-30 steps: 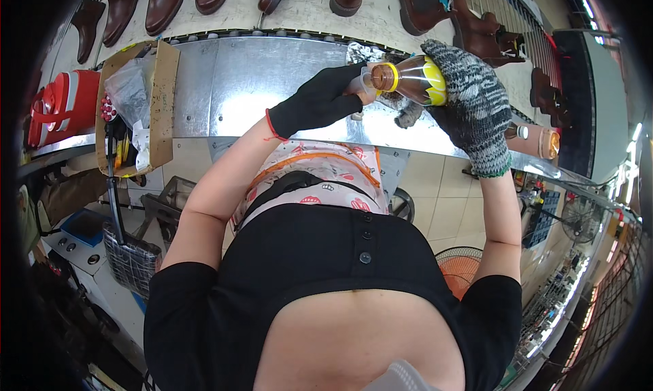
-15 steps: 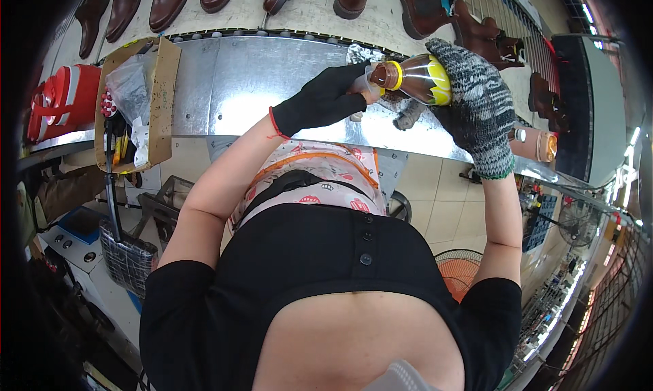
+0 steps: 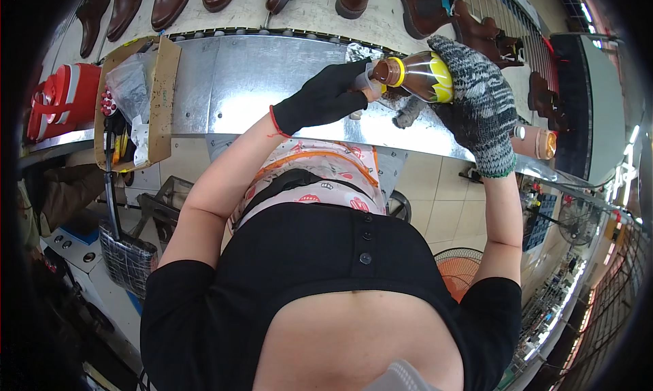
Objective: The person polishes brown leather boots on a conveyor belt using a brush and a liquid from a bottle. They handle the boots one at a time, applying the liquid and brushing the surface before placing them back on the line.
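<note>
My right hand (image 3: 476,102) grips a brown bottle (image 3: 415,74) with a yellow label; an open cardboard box (image 3: 136,98) holding clear bags sits on the table's (image 3: 238,85) left end.

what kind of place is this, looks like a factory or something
Most likely a shoe factory line. Brown leather boots stand in a row beyond a sheet-metal workbench, and a cardboard box of tools sits at its left end. The gloved left hand and right hand hold a bottle.

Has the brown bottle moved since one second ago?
Barely: the brown bottle stays above the metal bench, tilted slightly more upward in the right hand.
</note>
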`<state>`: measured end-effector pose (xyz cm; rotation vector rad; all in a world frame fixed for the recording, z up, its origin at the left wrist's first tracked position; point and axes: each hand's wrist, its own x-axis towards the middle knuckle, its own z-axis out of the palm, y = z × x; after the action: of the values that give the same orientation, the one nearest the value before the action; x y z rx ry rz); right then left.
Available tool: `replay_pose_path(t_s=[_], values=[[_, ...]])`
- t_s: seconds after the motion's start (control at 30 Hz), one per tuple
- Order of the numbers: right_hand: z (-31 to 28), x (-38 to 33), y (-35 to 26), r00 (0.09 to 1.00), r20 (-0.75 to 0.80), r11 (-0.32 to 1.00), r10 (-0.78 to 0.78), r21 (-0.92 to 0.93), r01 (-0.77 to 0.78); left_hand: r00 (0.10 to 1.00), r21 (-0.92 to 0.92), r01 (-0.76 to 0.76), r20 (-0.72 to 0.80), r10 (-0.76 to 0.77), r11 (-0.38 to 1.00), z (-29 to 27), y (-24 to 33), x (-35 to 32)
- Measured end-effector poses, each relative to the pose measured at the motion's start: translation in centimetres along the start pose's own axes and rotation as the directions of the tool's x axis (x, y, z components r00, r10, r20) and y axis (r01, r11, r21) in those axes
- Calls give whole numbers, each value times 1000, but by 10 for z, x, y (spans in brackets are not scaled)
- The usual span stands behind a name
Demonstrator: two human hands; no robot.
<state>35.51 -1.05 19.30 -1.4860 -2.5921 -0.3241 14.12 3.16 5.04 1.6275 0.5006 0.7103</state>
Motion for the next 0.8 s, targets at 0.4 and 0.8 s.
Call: replay_pose_path(t_s=[0.4,0.8], values=[[0,-3,-1,1000,-7,1000,22,15,-22,1000,21,-12,-5,12,1000,0,5,-1],[1,-5,-1,999,-10,999,32,24,-32,1000,11,0,-13,0,1000,1,11,0]])
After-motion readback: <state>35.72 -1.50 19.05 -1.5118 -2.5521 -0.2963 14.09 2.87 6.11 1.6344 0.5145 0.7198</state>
